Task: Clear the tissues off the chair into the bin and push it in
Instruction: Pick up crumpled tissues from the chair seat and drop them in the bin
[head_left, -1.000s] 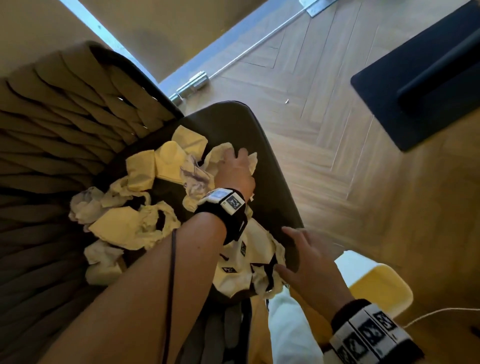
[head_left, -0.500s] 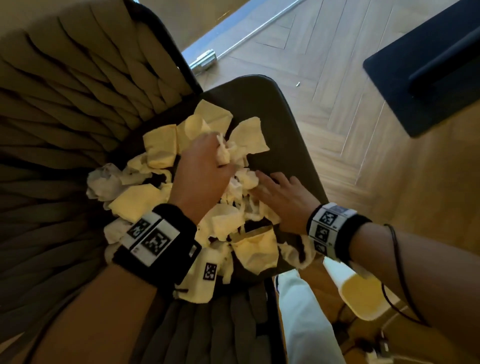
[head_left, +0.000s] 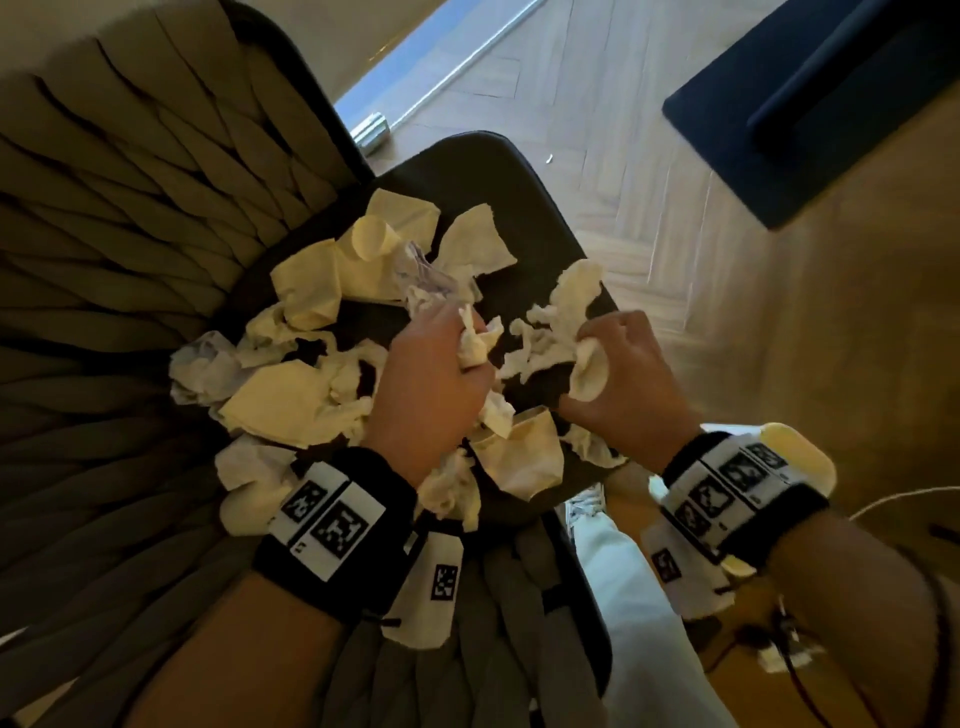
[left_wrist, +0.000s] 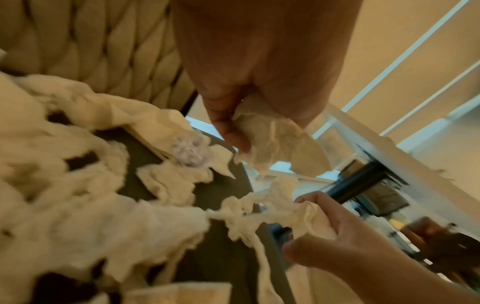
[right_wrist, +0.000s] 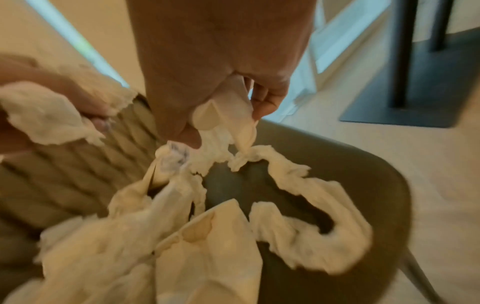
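Observation:
Several crumpled cream tissues (head_left: 291, 400) lie heaped on the dark seat of the chair (head_left: 478, 171), against its woven backrest (head_left: 104, 249). My left hand (head_left: 441, 374) is over the middle of the heap and grips a wad of tissue (head_left: 475, 345), the same wad (left_wrist: 270, 139) showing in the left wrist view. My right hand (head_left: 623, 374) at the seat's right edge grips another tissue (head_left: 587, 374), which trails a torn strip (right_wrist: 298, 176) across the seat. The yellow-lined white bin (head_left: 795, 452) stands on the floor behind my right wrist, mostly hidden.
Herringbone wood floor (head_left: 649, 156) lies to the right of the chair. A dark rug or base (head_left: 831, 104) sits at the upper right. A leg in light trousers (head_left: 634, 623) stands beside the chair. A white cable (head_left: 909, 499) runs on the floor near the bin.
Both hands have closed on tissues: the left curled into the heap's middle, and the right moved from flat on the pile to the seat's right edge, pulling a strip of tissue.

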